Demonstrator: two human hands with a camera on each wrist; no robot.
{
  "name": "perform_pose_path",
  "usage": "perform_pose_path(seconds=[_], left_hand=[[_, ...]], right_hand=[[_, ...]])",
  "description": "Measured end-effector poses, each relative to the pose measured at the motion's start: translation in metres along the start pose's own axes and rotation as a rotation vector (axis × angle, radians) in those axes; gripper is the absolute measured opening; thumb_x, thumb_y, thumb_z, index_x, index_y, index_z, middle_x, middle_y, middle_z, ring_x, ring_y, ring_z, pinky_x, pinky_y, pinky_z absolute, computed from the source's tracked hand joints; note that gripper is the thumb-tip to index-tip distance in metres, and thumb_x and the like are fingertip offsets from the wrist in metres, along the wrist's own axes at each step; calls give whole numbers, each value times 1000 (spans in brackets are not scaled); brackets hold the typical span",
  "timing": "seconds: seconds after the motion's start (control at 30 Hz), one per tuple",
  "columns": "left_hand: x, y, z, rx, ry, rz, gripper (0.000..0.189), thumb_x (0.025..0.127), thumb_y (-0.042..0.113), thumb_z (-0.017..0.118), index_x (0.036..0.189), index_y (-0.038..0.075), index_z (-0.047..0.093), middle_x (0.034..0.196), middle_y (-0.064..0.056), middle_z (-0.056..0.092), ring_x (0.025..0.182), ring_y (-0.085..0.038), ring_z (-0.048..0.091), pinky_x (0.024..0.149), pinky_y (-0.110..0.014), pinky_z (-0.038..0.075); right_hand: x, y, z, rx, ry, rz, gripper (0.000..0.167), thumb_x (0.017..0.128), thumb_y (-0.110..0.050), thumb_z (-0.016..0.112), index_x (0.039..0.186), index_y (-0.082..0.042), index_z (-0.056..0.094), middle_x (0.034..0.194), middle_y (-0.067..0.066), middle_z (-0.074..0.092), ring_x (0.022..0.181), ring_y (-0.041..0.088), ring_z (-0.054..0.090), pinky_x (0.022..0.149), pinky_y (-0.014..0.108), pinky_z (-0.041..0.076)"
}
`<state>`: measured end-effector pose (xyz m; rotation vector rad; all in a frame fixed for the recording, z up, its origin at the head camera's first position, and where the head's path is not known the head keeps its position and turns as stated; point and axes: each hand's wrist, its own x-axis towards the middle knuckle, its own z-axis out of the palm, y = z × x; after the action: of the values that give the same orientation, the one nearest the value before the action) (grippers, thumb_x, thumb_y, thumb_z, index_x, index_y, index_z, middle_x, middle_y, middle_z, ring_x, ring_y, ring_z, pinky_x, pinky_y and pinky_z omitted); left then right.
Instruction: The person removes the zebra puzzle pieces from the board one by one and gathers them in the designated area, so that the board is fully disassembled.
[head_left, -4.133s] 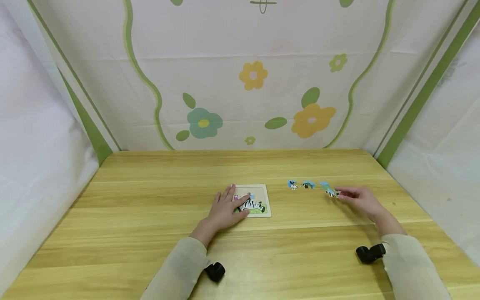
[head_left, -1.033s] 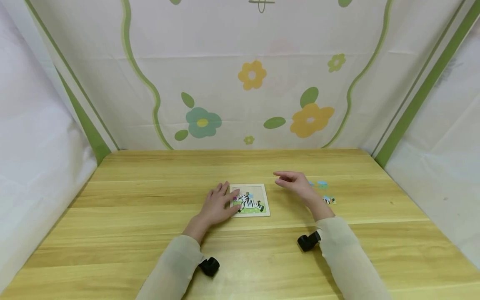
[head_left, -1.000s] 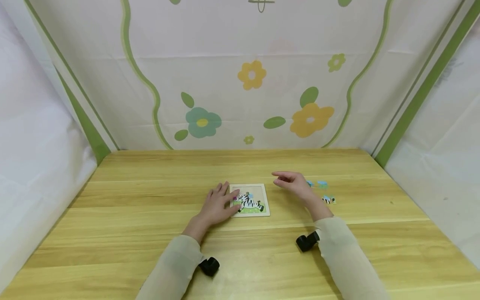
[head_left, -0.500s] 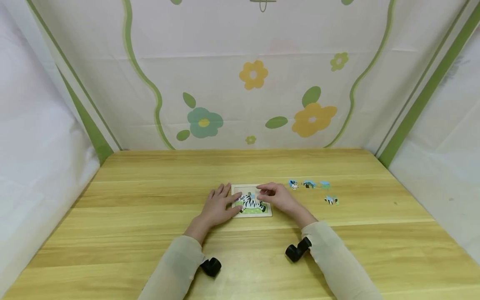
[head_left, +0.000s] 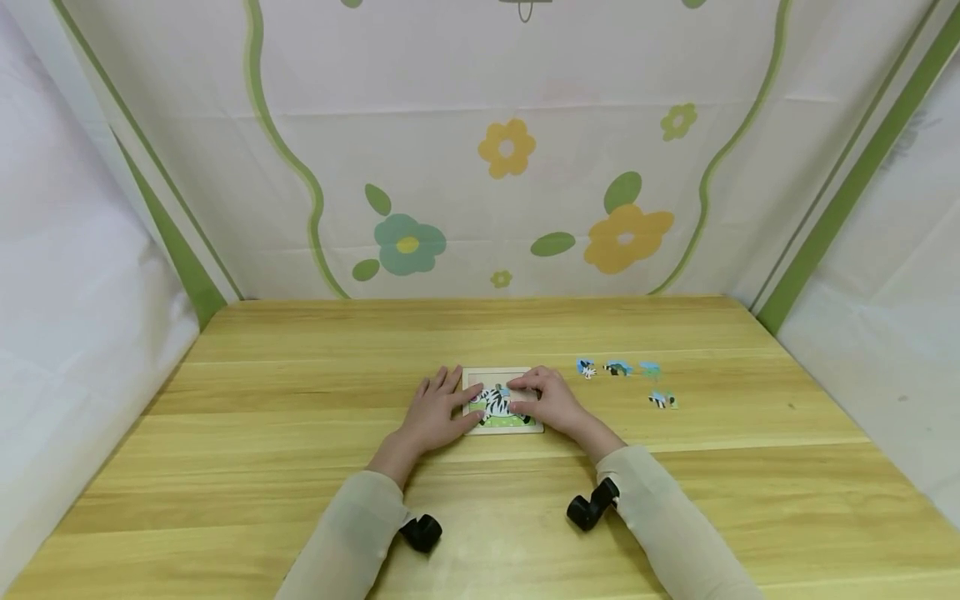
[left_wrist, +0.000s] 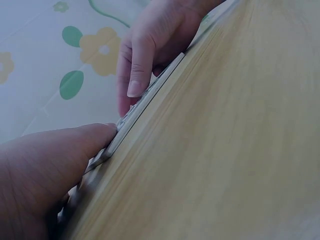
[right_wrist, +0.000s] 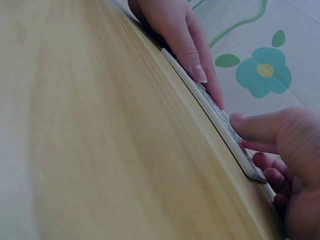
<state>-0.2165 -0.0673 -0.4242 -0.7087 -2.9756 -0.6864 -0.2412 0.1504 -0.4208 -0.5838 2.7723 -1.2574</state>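
A small wooden puzzle board [head_left: 487, 372] with a zebra picture [head_left: 495, 402] lies flat on the table. My left hand [head_left: 435, 417] rests at its left side, fingers extended, the thumb and index finger over the picture. At the right part of the board is my right hand [head_left: 555, 404], its thumb and index finger apart and touching the zebra area. Whether they pinch a piece is hidden. In the left wrist view, the board [left_wrist: 150, 97] appears edge-on between both hands. The right wrist view shows my right thumb [right_wrist: 255, 127] against its top face.
Several loose puzzle pieces lie right of the board: one with black and white stripes [head_left: 587, 369], a blue and green one [head_left: 617, 368], another [head_left: 650, 369] and a nearer one [head_left: 663, 401]. A flowered cloth [head_left: 450, 167] hangs behind the wooden table [head_left: 337, 333].
The piece my right hand held earlier now lies on the table at the right. That hand has moved left onto the board, and its fingers have spread. My left hand has shifted slightly left.
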Motion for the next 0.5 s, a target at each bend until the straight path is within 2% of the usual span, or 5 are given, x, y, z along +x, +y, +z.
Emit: perform_pose_path(seconds=[0.5], left_hand=[[0,1,-1,-1,-2,31,50,86,46,43,129,21,42,139,-17,18,127,-30,9,99,-46,8]], right_hand=[[-3,-6,3,-102,33,-31,30,71,-21,71,99,-12,66,93,-3,50,92,20,40,77,37,33]])
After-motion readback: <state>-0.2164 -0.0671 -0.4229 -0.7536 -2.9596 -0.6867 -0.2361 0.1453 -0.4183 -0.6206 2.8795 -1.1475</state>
